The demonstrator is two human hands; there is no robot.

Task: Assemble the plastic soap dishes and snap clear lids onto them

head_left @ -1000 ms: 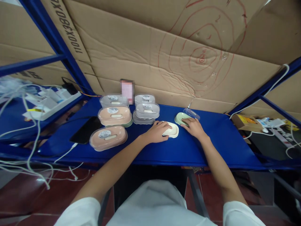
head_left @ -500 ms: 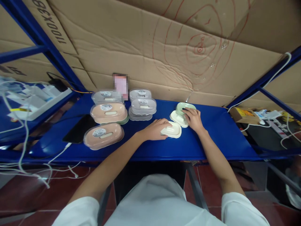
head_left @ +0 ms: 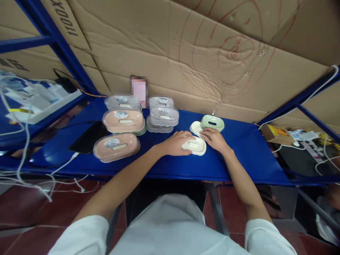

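Person: seated at a blue tabletop (head_left: 170,166), white sleeves at the near edge, both bare arms stretched forward.
Left hand (head_left: 176,142): palm down, fingers curled loosely over the left end of a cream soap-dish tray (head_left: 195,145) lying flat on the tabletop; it rests on the tray rather than clasping it.
Right hand (head_left: 214,139): fingers bent, tips touching the right end of the same tray; not closed around anything.
Just behind: a second cream tray (head_left: 196,127), and touching it a green soap box (head_left: 212,122), right of the hands.
Left of the hands: a peach lidded soap box (head_left: 116,146) nearest, another peach lidded box (head_left: 123,120) behind it, then a clear-lidded grey box (head_left: 119,102).
Centre: a stack of grey lidded boxes (head_left: 162,117) just beyond the left hand.
Far left: a black phone (head_left: 87,137) lying flat, a white cable at its near end.
Background: creased cardboard sheets (head_left: 186,53) scrawled with red rings, against a blue rack frame (head_left: 61,42).
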